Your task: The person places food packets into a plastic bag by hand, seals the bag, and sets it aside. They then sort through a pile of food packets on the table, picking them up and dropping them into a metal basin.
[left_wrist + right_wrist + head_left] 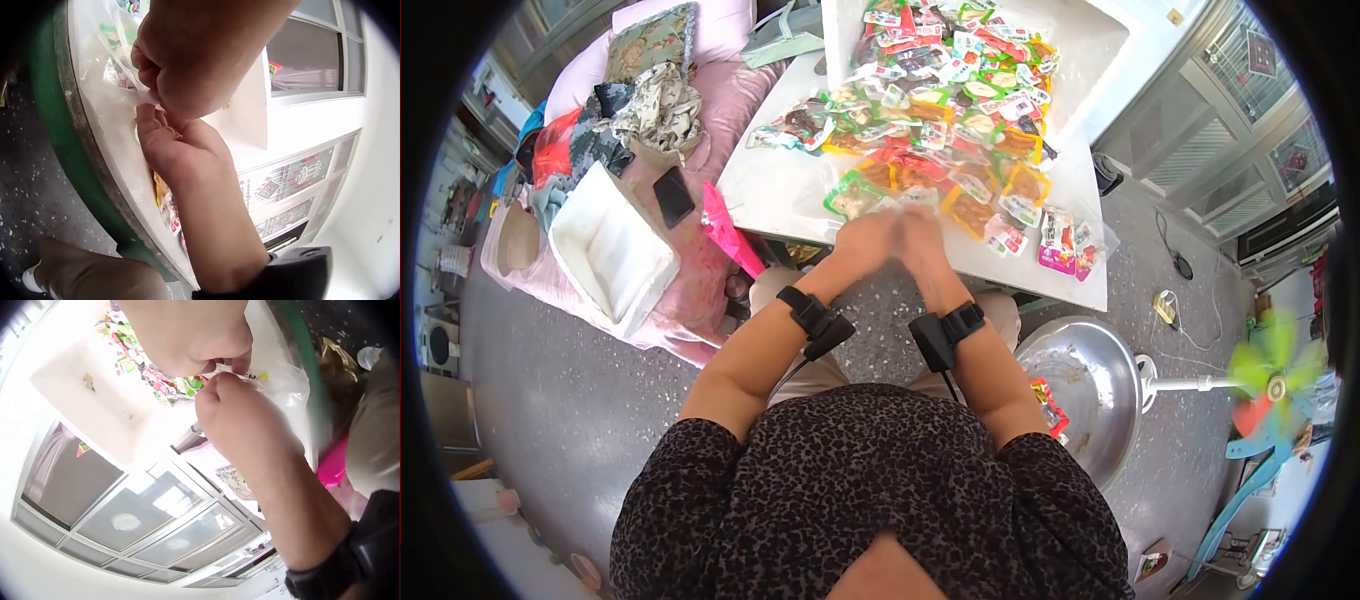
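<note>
My left hand (865, 245) and right hand (925, 250) meet at the near edge of a white tabletop (775, 195). Fingers of both are curled round the gathered edge of a clear plastic bag (295, 392), knuckles close together. In the left wrist view, the bag spreads beside the left hand (194, 56), with green-marked packaging showing through it. Just beyond the hands lie yellow-edged snack packets (972, 213) and a green-edged packet (855, 193). A heap of colourful snack packets (960, 85) spills from a white foam box (1090, 95). The fingertips are partly hidden and blurred.
Two pink-purple packets (1060, 250) lie at the table's right corner. Right of my legs is a large steel basin (1100, 400), near a green-bladed fan (1265, 390). On the left, a pink-covered bed (710, 150) holds clothes and another foam box (615, 270); a bright pink bag (725, 230) hangs nearby.
</note>
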